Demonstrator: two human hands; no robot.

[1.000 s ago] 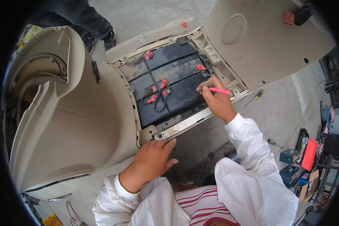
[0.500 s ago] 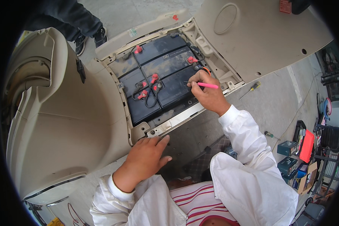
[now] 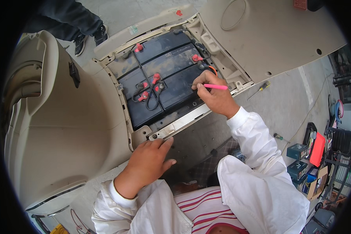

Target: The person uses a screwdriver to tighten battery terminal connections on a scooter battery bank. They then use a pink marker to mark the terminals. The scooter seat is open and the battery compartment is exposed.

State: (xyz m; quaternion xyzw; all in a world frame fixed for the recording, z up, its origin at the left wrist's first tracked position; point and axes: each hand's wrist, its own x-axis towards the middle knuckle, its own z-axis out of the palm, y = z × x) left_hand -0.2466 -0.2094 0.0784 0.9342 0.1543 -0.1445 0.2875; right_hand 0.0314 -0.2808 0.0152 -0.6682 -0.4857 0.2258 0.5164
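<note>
My right hand pinches a slim pink pen-like tool the way one holds a pen. Its thin dark tip points left, over the top of a black battery; whether it touches cannot be told. Several such batteries, dusty on top, sit side by side in the beige bay of a vehicle body. Black cables and red terminal caps join them. An orange wire curves just beyond my right fingers. My left hand rests with fingers stretched at the near rim of the bay, holding nothing.
Beige body panels rise at left and upper right. A person's legs stand at the far left. On the floor at right lie a yellow-handled screwdriver, another screwdriver, dark boxes and a red case.
The bay and panels have shifted slightly left and up in the view. My right hand still holds the pink tool over the battery, and my left hand stays at the rim.
</note>
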